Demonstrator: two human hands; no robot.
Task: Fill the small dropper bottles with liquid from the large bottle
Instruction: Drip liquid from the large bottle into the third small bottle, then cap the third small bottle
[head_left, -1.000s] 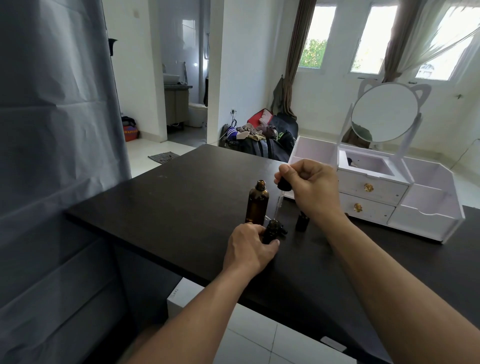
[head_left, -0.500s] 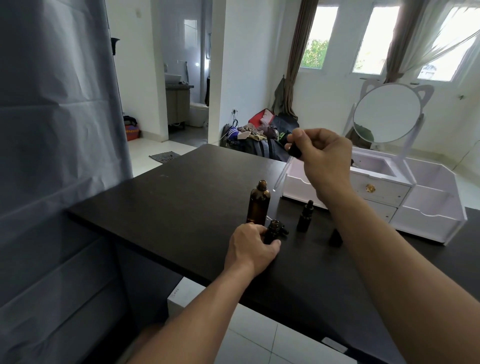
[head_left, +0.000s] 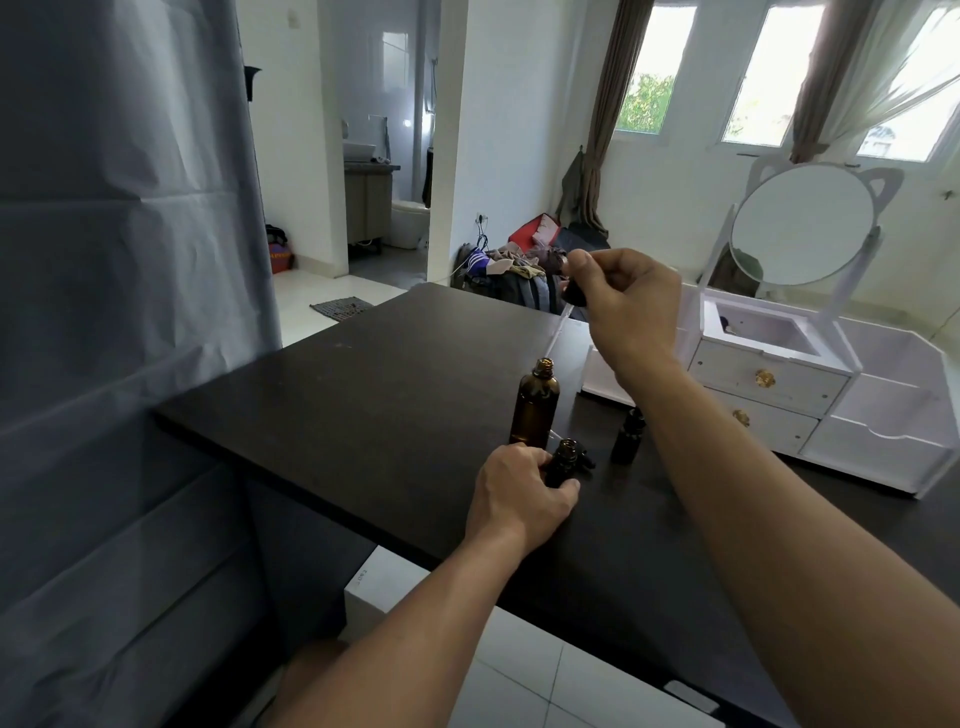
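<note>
At the near edge of a dark worktop (head_left: 363, 395), a person's left hand (head_left: 519, 499) has its fingers (head_left: 563, 488) curled round the base of a small dropper bottle (head_left: 563, 460), uncapped and upright on the surface. Just behind those fingers, touching or nearly touching them, stands the large bottle (head_left: 535, 405) (amber glass, mouth open). Above and to its right, the right hand (head_left: 628, 301) is raised clear of the worktop, its fingers (head_left: 584, 270) pinching the black bulb of a dropper (head_left: 563, 312); the clear glass tube slants down and left, its tip close over the large bottle's mouth. Whether the tube carries liquid cannot be told. Below the right forearm, a second small bottle (head_left: 628, 439), dark and capped, stands on the worktop, well right of the left hand's fingers. Farther right sits a white drawer organiser (head_left: 779, 384) topped by a round mirror (head_left: 802, 223).
</note>
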